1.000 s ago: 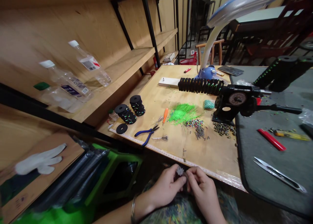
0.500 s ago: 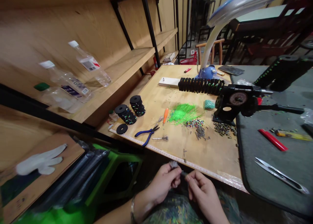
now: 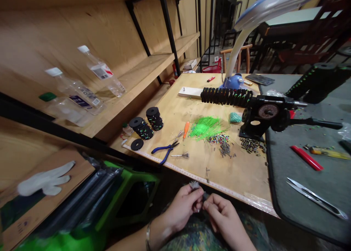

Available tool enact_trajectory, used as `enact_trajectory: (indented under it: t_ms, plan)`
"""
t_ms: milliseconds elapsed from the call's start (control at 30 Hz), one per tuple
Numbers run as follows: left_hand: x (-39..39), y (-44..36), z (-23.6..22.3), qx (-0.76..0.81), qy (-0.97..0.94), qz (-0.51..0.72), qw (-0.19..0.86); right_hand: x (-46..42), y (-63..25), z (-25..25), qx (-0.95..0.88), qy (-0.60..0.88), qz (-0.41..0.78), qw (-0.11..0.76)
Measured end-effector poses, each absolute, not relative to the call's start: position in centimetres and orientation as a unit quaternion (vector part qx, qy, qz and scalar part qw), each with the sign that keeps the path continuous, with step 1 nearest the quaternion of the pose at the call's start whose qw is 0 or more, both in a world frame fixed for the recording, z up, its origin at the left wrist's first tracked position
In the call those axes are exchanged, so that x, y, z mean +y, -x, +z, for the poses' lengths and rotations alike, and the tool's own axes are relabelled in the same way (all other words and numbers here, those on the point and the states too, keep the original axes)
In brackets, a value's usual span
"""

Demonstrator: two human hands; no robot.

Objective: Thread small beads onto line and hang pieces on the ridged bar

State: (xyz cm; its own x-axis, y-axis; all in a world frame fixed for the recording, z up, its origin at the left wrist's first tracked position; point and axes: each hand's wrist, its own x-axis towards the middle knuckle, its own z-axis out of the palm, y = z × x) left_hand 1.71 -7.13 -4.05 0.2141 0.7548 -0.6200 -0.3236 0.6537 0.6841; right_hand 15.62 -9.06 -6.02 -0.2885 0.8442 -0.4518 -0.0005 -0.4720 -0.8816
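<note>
Closer in than half a second ago, my right hand (image 3: pixel 221 216) has come back toward my left hand (image 3: pixel 182 207), and the two now nearly meet just off the front edge of the bench. My left fingers pinch a small grey-white bristle tuft (image 3: pixel 194 185) on a short dark stem (image 3: pixel 205 196), and my right fingertips are right at that stem, though I can't tell whether they grip it. A metal bangle (image 3: pixel 148 237) circles my left wrist.

Just ahead of my hands lies the pale wooden board (image 3: pixel 230 178), with a measuring tape (image 3: pixel 189 172) along its edge. On it are blue-handled pliers (image 3: pixel 164 151), an orange-handled tool (image 3: pixel 186 129), a loose pile of bright green bristles (image 3: pixel 205 127), scattered coloured beads (image 3: pixel 218 138), small metal sleeves (image 3: pixel 252 145) and stacks of black rubber discs (image 3: pixel 140 128). Farther off, a black hand-cranked winder (image 3: pixel 268 112) holds a ribbed black roller (image 3: pixel 226 97). To my left, a white cotton glove (image 3: pixel 45 179) lies on a wooden panel (image 3: pixel 46 210).
</note>
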Motion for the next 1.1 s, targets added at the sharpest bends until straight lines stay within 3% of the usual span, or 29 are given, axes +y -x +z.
enact_trajectory:
  t_ms: [633,1100]
  plan:
    - [-7.3,-1.8,-3.7,0.523,-0.278,0.351,0.725,-8.7,-15.5,-5.5,-0.368,0.502,0.718,0.312]
    - [-7.5,-1.3,-2.9,0.559,-0.502,0.328,0.572,-8.9,-15.8,-6.8,-0.378,0.507,0.688,0.356]
